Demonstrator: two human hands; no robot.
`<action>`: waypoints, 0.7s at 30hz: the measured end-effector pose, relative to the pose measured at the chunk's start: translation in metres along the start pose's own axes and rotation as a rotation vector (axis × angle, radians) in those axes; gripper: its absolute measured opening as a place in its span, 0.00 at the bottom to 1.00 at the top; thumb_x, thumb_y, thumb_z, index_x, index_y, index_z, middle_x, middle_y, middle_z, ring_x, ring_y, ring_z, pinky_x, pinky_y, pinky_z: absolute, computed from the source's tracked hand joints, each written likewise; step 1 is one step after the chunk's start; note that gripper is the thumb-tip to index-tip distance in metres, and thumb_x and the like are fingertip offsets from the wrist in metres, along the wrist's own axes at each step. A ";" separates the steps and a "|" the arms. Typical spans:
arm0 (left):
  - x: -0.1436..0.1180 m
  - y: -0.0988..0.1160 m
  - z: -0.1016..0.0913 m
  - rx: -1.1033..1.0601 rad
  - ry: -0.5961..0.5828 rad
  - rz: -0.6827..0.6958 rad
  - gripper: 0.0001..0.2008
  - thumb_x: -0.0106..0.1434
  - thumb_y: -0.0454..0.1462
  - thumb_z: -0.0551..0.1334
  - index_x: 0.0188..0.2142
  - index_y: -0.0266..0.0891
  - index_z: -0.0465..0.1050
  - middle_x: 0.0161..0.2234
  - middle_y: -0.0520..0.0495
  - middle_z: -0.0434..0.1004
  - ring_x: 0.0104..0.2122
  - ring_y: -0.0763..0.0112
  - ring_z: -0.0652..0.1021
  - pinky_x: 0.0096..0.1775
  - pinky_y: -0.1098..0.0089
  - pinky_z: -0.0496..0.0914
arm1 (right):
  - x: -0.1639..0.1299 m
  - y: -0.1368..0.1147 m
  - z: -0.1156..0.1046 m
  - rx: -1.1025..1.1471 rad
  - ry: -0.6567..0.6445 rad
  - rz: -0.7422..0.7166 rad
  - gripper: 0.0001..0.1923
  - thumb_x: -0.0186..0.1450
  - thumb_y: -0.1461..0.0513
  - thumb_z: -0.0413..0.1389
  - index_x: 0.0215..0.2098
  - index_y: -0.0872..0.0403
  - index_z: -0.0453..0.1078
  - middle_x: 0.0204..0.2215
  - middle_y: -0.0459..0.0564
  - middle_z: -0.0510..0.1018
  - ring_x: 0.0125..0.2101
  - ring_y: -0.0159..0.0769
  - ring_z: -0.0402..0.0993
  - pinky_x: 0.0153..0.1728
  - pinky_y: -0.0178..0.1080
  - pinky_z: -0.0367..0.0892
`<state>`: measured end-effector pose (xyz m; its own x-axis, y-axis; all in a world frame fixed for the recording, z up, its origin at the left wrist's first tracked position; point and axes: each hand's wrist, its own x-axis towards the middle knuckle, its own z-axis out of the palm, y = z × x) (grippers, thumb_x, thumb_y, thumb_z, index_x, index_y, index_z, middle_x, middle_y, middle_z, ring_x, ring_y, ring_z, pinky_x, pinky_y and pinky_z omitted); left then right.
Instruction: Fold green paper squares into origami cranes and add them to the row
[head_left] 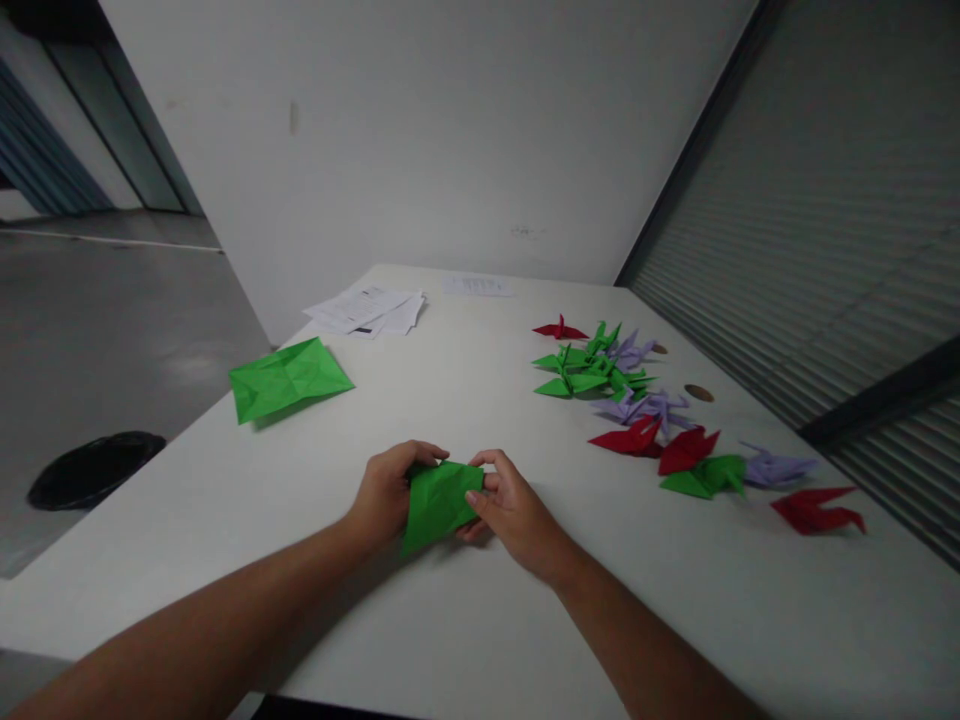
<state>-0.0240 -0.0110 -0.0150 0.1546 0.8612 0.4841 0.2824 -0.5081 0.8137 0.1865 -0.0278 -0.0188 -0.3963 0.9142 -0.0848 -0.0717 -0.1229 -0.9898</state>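
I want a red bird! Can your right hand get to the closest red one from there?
Probably yes. The right hand would have to let go of the green paper, but only bare table lies between it and the red crane.

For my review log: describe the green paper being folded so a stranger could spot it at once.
On the white table, look at the near edge where both hands meet. The folded green paper sits pinched between the left hand and right hand, unlike the loose green sheet lying untouched far left.
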 end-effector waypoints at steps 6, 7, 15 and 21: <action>0.000 0.002 0.002 0.003 -0.014 -0.008 0.07 0.54 0.33 0.71 0.32 0.40 0.76 0.41 0.44 0.86 0.37 0.62 0.84 0.37 0.67 0.74 | -0.001 0.000 0.000 -0.010 0.012 -0.029 0.20 0.65 0.54 0.62 0.48 0.47 0.58 0.35 0.42 0.77 0.25 0.32 0.79 0.23 0.34 0.76; 0.000 0.002 0.002 0.005 -0.019 -0.010 0.06 0.54 0.33 0.71 0.31 0.40 0.76 0.40 0.43 0.86 0.37 0.62 0.84 0.36 0.67 0.74 | -0.001 0.000 0.000 -0.009 0.015 -0.030 0.20 0.65 0.54 0.62 0.48 0.47 0.58 0.34 0.42 0.76 0.25 0.31 0.78 0.23 0.34 0.76; 0.000 0.003 0.000 -0.003 -0.034 -0.053 0.06 0.55 0.33 0.69 0.35 0.41 0.78 0.39 0.45 0.86 0.38 0.61 0.83 0.40 0.65 0.75 | -0.001 0.004 -0.001 0.029 -0.007 -0.017 0.22 0.66 0.52 0.61 0.52 0.45 0.57 0.39 0.45 0.75 0.27 0.34 0.79 0.24 0.37 0.77; 0.002 0.008 0.000 0.064 -0.181 -0.182 0.09 0.55 0.32 0.65 0.37 0.39 0.81 0.33 0.47 0.86 0.33 0.62 0.82 0.37 0.65 0.73 | 0.000 0.006 -0.006 -0.164 -0.020 0.015 0.19 0.68 0.51 0.59 0.53 0.48 0.65 0.31 0.43 0.74 0.20 0.30 0.70 0.18 0.32 0.66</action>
<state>-0.0211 -0.0134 -0.0076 0.2607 0.9292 0.2618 0.3794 -0.3479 0.8573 0.1914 -0.0266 -0.0251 -0.4148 0.9044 -0.0995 0.0842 -0.0707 -0.9939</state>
